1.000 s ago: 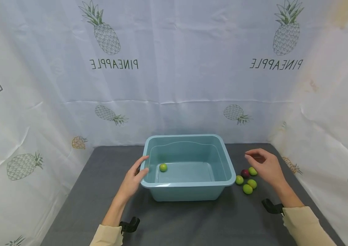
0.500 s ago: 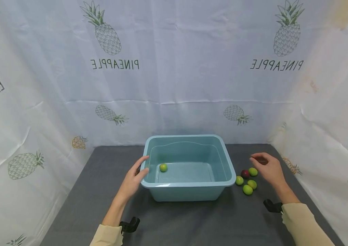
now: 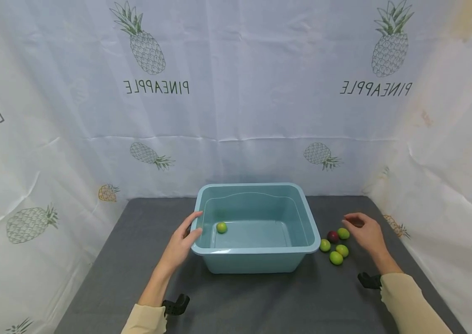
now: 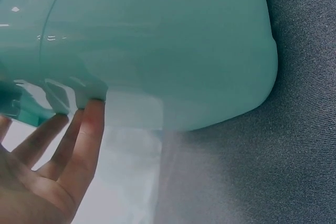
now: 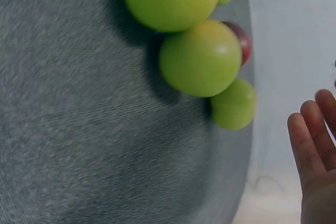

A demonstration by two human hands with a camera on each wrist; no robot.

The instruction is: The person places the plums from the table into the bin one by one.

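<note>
A light blue plastic basin point(image 3: 256, 263) stands on the table, with one small round green fruit point(image 3: 221, 227) at the left of its floor. At the basin's left rim, my left hand point(image 3: 179, 246) holds on: thumb and index finger lie over the edge, while in the left wrist view other fingertips point(image 4: 94, 109) touch the outer wall. My right hand point(image 3: 367, 232) hovers right of the fruit group, its fingers loosely bent and nothing in them. Several green fruits point(image 3: 336, 258) and one dark red fruit point(image 3: 333, 237) sit close together beside the basin's right side.
A dark grey cloth covers the table point(image 3: 136, 260). White curtain point(image 3: 244, 93) with pineapple prints hangs behind and on both sides, close to the table's edges. In the right wrist view, the green fruits point(image 5: 200, 59) sit nearly touching on the cloth.
My right hand has moved slightly right and down, away from the fruits. The left hand, the basin and the fruits have stayed in place.
</note>
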